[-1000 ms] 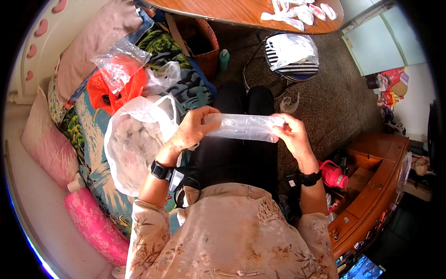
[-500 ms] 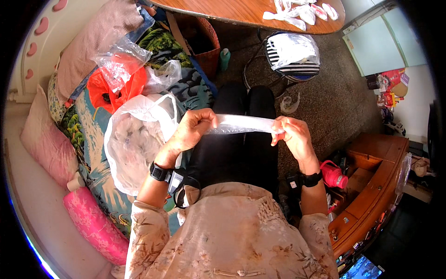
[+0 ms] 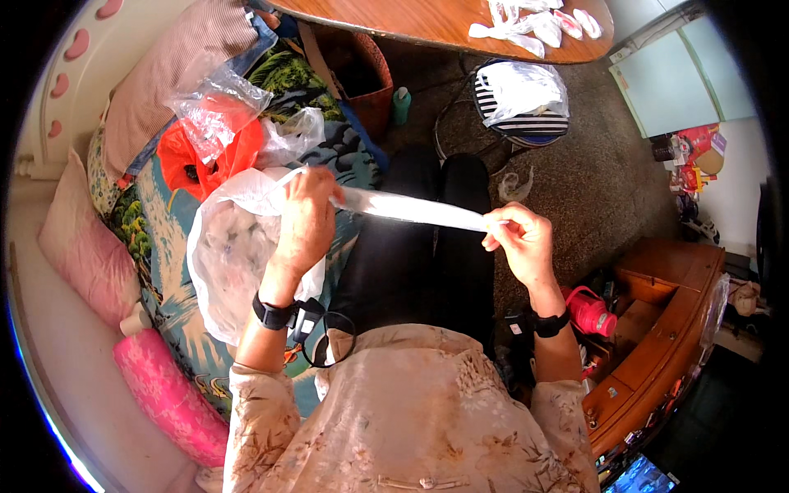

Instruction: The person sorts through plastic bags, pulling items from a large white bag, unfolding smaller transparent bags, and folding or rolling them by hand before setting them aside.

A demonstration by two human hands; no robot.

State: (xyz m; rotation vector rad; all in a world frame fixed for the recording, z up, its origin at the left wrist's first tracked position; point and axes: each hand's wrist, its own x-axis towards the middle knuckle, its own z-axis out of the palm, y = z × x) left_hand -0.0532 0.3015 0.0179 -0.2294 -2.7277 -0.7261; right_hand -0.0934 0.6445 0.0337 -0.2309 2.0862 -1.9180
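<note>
A white plastic bag (image 3: 411, 209), folded into a long narrow strip, is stretched above my lap between both hands. My left hand (image 3: 309, 215) grips its left end, the fingers curled and partly turned from view. The other end is pinched between thumb and fingertips of my right hand (image 3: 523, 241). Just left of my left hand stands a large white plastic bag (image 3: 215, 283) with crumpled clear bags inside. Beyond it on the bed lie a red plastic bag (image 3: 222, 160) and a crumpled clear bag (image 3: 218, 103).
Several small knotted white bundles (image 3: 526, 29) lie on the wooden table (image 3: 394, 18) ahead. Under its edge, a striped stool (image 3: 526, 125) bears a white bag. A wooden cabinet (image 3: 657, 329) with a pink bottle (image 3: 590, 312) stands at my right; pillows line the bed's left.
My left hand has risen and moved left, turning its back up. The strip now looks longer, narrower and slants down to the right. My right hand stays nearly in place.
</note>
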